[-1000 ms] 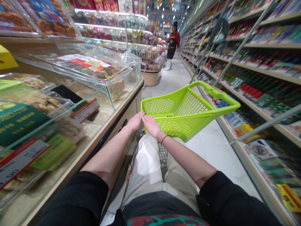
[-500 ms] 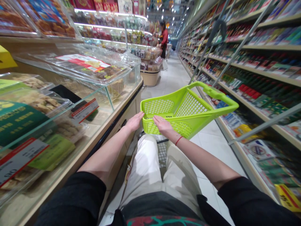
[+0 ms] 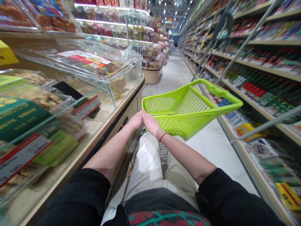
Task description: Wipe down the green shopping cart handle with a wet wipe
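Observation:
A lime-green shopping basket [image 3: 178, 124] with perforated sides stands in front of my knees, its long handle pointing up to the right. My left hand [image 3: 136, 120] is at the basket's near left corner, fingers stretched out and held together. Against it, my right hand [image 3: 150, 123], with a red string on the wrist, lies flat over the corner of the rim. Their fingertips meet there, and neither hand is wrapped round anything I can see. The undersides of both hands are hidden. Inside the basket, the visible part of the floor shows no goods.
On the left runs a glass-edged display counter [image 3: 113, 91] with packaged food and price tags. Tall shelves [image 3: 265, 67] with packed goods and slanting metal bars line the right. A tiled aisle [image 3: 172, 61] leads ahead past a rounded display stand [image 3: 151, 75].
My right hand has slid left along the rim until it meets my left hand. The person in red farther down the aisle is no longer visible. The basket sits slightly farther right in view.

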A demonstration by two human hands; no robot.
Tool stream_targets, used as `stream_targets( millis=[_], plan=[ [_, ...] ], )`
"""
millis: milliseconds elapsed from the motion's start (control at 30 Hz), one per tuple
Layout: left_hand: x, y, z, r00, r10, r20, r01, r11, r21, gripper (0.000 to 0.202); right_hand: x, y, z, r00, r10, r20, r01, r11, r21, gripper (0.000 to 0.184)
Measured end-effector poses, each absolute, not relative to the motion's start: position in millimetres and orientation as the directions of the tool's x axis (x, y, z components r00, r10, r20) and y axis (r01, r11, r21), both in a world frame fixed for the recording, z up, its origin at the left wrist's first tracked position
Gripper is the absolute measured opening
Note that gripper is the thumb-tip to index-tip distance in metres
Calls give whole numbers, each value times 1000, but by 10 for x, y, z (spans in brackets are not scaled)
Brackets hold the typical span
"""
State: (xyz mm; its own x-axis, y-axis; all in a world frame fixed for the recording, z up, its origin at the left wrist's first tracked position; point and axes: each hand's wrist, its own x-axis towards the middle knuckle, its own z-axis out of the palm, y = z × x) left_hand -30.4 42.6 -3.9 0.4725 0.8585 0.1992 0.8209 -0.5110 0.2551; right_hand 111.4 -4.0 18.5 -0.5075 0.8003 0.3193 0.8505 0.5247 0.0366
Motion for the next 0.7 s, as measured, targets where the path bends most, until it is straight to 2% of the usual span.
stream_targets(
  millis=[167, 400, 700],
  plan=[
    [-305, 324, 26, 457, 863, 215, 827, -501, 253, 70, 1681, -88, 259, -480, 835, 269, 870, 492, 26, 48],
    [-283, 306, 35, 454, 870, 191, 835, -490, 249, 77, 2230, -115, 386, -305, 915, 263, 950, 312, 18, 43],
    [-272, 347, -46, 488, 843, 228, 813, -534, 231, 64, 1100, -68, 251, -443, 845, 298, 880, 474, -38, 43]
  ],
)
